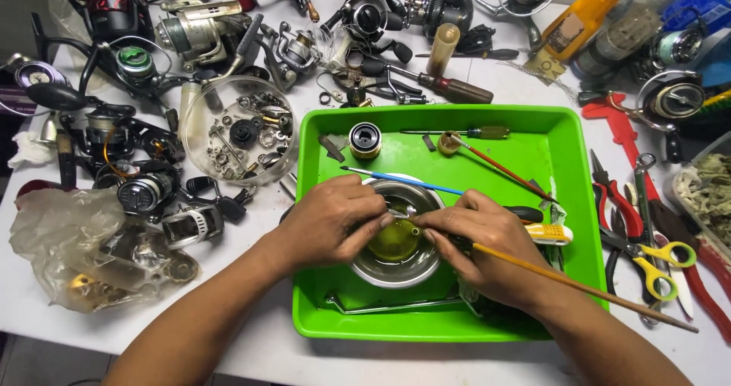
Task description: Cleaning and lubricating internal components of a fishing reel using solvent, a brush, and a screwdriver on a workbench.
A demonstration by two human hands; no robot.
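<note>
Fingers [381, 220] of both hands pinch small part [401, 213] over bowl [396, 272].

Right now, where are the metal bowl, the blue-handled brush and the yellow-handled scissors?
metal bowl [396, 275]: head view, near rim.
blue-handled brush [411, 182]: head view, middle of handle.
yellow-handled scissors [661, 258]: head view, yellow finger loops.

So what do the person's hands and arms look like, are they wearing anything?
Both arms are bare all the way up to the picture's edge: no sleeves show. The left hand and right hand wear no gloves. No rings, watch or bracelets are visible. The fingernails are short.
</note>
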